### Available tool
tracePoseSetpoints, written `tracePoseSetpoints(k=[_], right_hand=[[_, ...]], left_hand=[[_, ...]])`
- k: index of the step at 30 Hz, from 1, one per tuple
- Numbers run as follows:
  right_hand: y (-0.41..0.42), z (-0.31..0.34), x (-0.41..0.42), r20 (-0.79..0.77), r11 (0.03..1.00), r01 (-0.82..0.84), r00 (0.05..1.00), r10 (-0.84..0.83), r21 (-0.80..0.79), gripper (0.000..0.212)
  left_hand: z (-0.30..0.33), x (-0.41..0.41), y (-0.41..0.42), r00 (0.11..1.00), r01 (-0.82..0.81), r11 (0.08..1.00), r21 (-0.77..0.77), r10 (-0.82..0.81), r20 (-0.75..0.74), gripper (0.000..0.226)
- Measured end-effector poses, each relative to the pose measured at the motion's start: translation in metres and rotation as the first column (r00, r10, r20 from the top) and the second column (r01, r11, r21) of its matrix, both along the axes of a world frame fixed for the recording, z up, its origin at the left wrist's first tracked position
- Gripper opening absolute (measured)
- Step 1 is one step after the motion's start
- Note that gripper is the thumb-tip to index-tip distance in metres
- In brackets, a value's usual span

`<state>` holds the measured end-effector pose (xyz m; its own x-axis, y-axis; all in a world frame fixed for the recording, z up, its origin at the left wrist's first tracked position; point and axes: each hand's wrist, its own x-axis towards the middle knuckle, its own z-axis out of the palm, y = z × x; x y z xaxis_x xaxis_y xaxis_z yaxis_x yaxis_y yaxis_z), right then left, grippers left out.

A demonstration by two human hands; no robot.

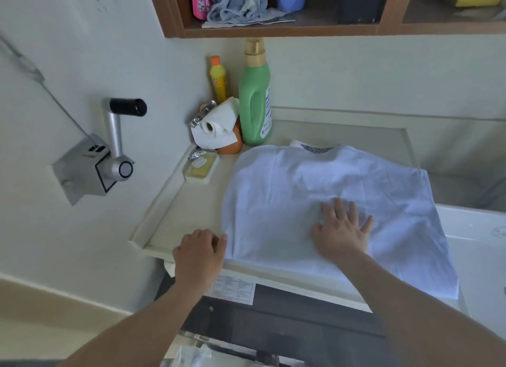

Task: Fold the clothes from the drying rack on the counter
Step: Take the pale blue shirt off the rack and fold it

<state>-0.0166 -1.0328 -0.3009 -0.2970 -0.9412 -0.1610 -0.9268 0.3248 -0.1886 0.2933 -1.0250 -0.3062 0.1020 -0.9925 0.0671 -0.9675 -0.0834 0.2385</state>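
meanwhile the right hand (342,229) is pressing flat, fingers spread, on the white shirt (315,191). the left hand (198,253) is pinching its edge. a soap dish (201,169) is holding yellow soap.

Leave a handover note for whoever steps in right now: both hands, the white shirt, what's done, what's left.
Left hand: pinches the white shirt at its near left edge.
Right hand: open, fingers spread, pressing flat on the shirt's middle.
Shirt: spread on the counter, collar toward the wall, near right corner hanging over the front edge.
Done: shirt laid out.
Left: no fold is visible yet, so likely all folds. The drying rack is out of view.
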Motion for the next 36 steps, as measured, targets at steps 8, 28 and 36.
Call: tracePoseSetpoints(k=[8,28,36], right_hand=[[0.0,-0.003,0.068,-0.035,0.986,-0.166,0.985,0.167,0.02,0.068],[-0.001,-0.003,0.052,-0.012,0.984,-0.178,0.984,0.178,0.014,0.073],[-0.006,0.003,0.044,0.061,0.979,-0.203,0.978,0.2,0.033,0.063]], left_hand=[[0.004,0.009,0.0,0.987,0.161,0.987,-0.026,-0.161,-0.009,0.031],[0.036,0.039,-0.012,0.799,0.096,0.991,0.09,-0.023,-0.601,0.012],[0.023,0.024,-0.014,0.998,-0.067,0.997,0.046,0.067,0.003,0.057]])
